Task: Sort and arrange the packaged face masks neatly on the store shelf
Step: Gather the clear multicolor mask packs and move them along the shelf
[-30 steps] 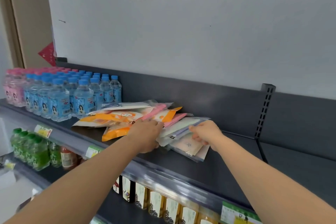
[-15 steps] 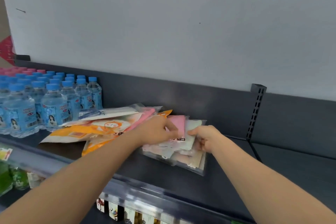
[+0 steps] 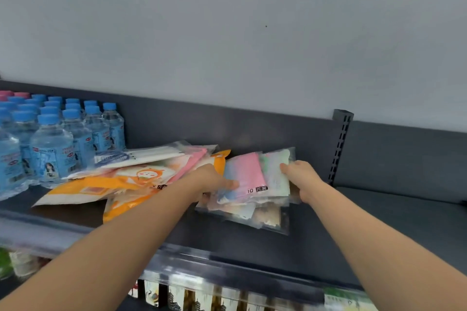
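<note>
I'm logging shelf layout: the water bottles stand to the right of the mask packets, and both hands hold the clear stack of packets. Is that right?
Not quite. In the head view the water bottles stand to the left of the mask packets, beside the orange packets. The rest holds: the left hand and right hand grip the clear stack of packets from either side.

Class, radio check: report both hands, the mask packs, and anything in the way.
Left hand and right hand: each has a grip on the pastel mask stack. Orange packs sprawl loose alongside. Water bottles crowd the left.
</note>
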